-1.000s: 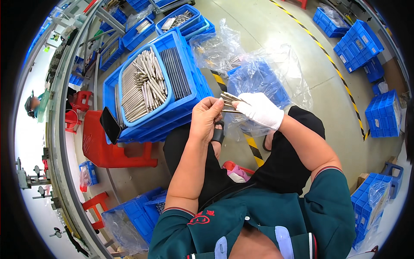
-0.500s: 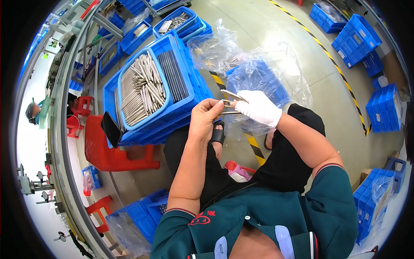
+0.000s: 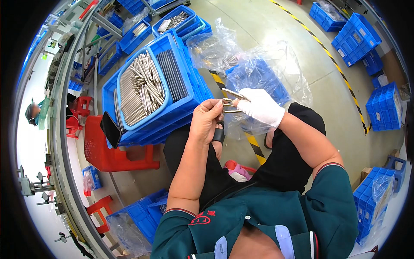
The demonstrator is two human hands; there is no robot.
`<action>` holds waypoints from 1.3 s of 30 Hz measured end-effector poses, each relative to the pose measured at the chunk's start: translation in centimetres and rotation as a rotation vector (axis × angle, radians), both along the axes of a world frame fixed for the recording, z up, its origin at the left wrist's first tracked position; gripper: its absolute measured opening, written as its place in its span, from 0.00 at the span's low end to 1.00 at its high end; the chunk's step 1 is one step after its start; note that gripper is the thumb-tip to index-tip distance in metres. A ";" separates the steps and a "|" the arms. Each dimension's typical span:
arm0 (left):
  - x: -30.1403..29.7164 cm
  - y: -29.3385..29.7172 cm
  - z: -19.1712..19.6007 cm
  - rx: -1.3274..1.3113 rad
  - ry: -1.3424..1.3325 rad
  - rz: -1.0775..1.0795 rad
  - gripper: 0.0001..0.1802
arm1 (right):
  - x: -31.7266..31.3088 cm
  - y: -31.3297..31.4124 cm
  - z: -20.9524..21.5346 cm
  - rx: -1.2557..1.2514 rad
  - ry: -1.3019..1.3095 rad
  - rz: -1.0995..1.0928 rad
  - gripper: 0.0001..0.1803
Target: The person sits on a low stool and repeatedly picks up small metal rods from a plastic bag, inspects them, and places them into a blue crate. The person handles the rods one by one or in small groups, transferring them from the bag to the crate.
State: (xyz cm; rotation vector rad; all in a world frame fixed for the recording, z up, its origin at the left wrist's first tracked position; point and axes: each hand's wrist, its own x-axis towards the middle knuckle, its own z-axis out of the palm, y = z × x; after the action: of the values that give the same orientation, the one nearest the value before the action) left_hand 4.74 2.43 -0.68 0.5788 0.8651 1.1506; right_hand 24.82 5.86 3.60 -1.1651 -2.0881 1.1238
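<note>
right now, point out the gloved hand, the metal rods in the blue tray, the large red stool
Gloved right hand (image 3: 261, 108): head view, middle of the hand.
Metal rods (image 3: 144, 84): head view, middle of the heap.
Large red stool (image 3: 99, 146): head view, on the seat.

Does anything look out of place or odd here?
Yes, mildly: in the light-blue tray, some silver rods lie jumbled, while those toward its left side are neatly lined up. Also, the right hand is gloved but the left hand is bare, though both hold slim metal pieces.
</note>
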 end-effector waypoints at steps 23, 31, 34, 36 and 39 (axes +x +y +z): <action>0.2 -0.6 1.7 0.205 0.337 0.213 0.08 | 0.5 0.7 0.0 -0.179 0.014 -0.026 0.15; 0.3 -0.4 0.6 0.173 0.234 0.063 0.09 | 0.1 -0.1 0.5 -0.103 -0.033 0.087 0.16; 0.1 -0.6 1.6 0.144 0.270 0.031 0.07 | 0.1 -0.1 0.2 0.003 -0.130 0.093 0.16; 0.2 -0.6 1.8 0.140 0.286 0.028 0.06 | 0.0 -0.3 0.8 0.002 -0.158 0.077 0.16; 0.3 -0.8 1.5 0.156 0.271 0.037 0.06 | -0.2 -0.7 0.8 -0.016 -0.135 0.078 0.16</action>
State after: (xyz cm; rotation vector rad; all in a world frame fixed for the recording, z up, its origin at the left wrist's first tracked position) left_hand 5.06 1.67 0.80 0.8640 1.0255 1.1972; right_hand 24.65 5.15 4.44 -1.2061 -2.2478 1.1278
